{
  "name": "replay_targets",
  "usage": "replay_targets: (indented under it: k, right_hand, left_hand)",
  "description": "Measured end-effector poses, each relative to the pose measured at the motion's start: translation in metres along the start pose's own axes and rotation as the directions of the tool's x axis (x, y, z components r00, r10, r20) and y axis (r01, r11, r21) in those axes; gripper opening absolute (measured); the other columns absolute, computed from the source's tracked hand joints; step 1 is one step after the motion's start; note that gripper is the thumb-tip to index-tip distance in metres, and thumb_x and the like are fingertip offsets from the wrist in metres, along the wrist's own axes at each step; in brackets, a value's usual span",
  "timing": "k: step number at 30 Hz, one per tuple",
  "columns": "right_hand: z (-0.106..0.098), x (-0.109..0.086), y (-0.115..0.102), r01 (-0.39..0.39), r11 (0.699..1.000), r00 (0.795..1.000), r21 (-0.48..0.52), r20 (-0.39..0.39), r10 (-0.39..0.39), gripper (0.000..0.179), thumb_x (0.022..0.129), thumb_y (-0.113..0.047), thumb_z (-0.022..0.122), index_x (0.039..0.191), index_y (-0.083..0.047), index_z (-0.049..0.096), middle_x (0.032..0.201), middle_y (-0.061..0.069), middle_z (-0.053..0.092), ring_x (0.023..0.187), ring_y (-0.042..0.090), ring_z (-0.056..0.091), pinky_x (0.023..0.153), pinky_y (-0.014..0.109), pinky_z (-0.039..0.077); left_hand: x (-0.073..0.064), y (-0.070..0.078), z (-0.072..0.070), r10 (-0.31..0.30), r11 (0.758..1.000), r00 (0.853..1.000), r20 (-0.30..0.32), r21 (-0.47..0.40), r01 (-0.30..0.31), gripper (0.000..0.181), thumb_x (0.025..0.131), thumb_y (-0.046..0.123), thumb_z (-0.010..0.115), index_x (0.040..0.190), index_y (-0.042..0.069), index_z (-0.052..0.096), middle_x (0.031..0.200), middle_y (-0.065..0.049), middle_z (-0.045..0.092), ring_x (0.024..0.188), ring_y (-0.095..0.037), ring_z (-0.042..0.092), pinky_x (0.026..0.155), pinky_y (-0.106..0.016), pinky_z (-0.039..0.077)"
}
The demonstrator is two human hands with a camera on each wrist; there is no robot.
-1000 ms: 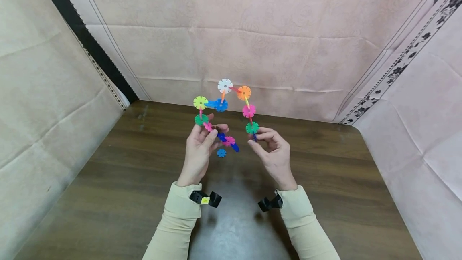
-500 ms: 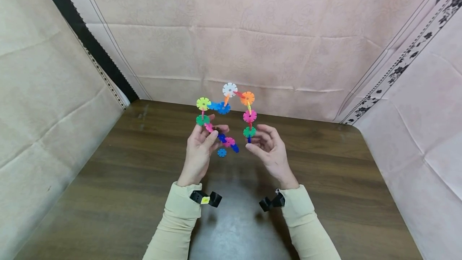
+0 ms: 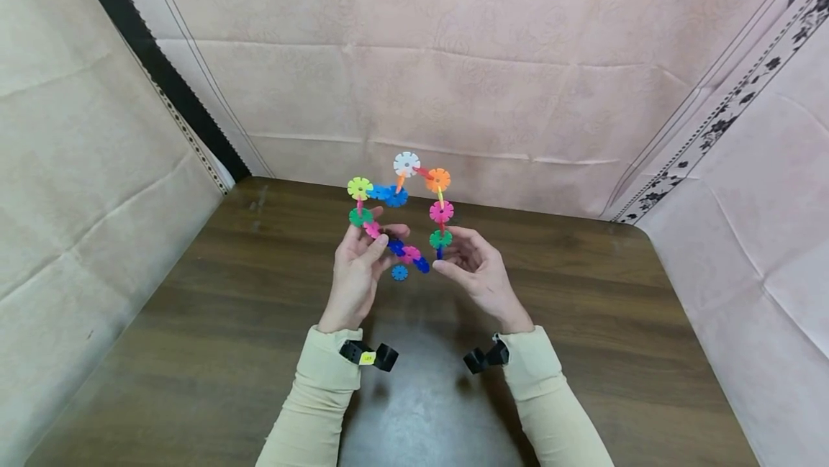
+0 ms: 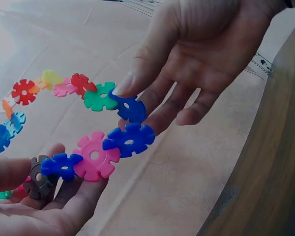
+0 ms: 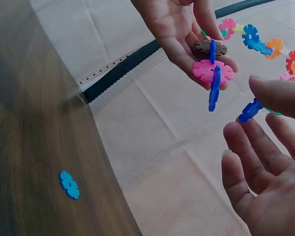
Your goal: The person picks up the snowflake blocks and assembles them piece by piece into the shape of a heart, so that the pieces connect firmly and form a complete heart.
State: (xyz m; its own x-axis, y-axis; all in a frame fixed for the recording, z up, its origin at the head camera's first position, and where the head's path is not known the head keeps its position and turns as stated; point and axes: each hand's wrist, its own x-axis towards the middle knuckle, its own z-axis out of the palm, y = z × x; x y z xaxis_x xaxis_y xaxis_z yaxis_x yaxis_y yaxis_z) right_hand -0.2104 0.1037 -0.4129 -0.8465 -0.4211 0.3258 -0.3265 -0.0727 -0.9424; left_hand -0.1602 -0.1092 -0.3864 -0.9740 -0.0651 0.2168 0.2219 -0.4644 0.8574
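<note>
A chain of colourful plastic snowflake discs (image 3: 406, 164) hangs in a loop between both hands, raised above the table. My left hand (image 3: 355, 273) pinches a dark brown disc (image 4: 38, 177) between thumb and fingers. Beyond it the chain runs through a blue disc and a pink disc (image 4: 96, 156) to a dark blue end disc (image 4: 130, 140). With thumb and fingertips, my right hand (image 3: 478, 271) holds the other end, a dark blue disc (image 5: 250, 110) joined to a green one (image 4: 100, 96). In the right wrist view a gap separates the two dark blue ends.
A loose light blue snowflake disc (image 3: 399, 273) lies on the brown wooden table (image 3: 259, 352), below the hands. Pale cloth (image 3: 453, 78) hangs behind the table and along both sides. A small black camera sits on each wrist.
My right hand has moved left with its end of the chain, bringing the two dark blue ends closer together. The left hand stays nearly still. The loose disc lies where it was.
</note>
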Motion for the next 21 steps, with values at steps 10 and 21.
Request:
replay_targets:
  k: [10,21]
  right_hand:
    - [0.003,0.004,0.005,-0.010,1.000,0.998,0.028,0.070,0.008,0.052,0.087,-0.005,0.072,0.135,-0.013,0.052,0.118,0.020,0.061,0.107,0.042,0.056,0.088,0.034,0.052]
    - [-0.002,0.017,0.058,-0.263,0.901,0.933,-0.344,0.147,0.329,0.054,0.088,-0.032,0.073,0.133,-0.008,0.055,0.120,0.011,0.062,0.102,0.022,0.059,0.085,0.033,0.053]
  left_hand:
    - [0.001,0.004,-0.004,0.033,0.999,0.999,-0.011,-0.024,-0.033,0.037,0.102,0.003,0.045,0.138,0.009,0.042,0.121,-0.022,0.059,0.119,-0.034,0.056,0.099,-0.045,0.047]
    - [-0.001,0.016,-0.014,0.089,0.994,0.994,-0.061,-0.056,-0.093,0.036,0.102,0.002,0.043,0.138,0.008,0.041,0.116,-0.019,0.061,0.119,-0.036,0.055,0.099,-0.047,0.046]
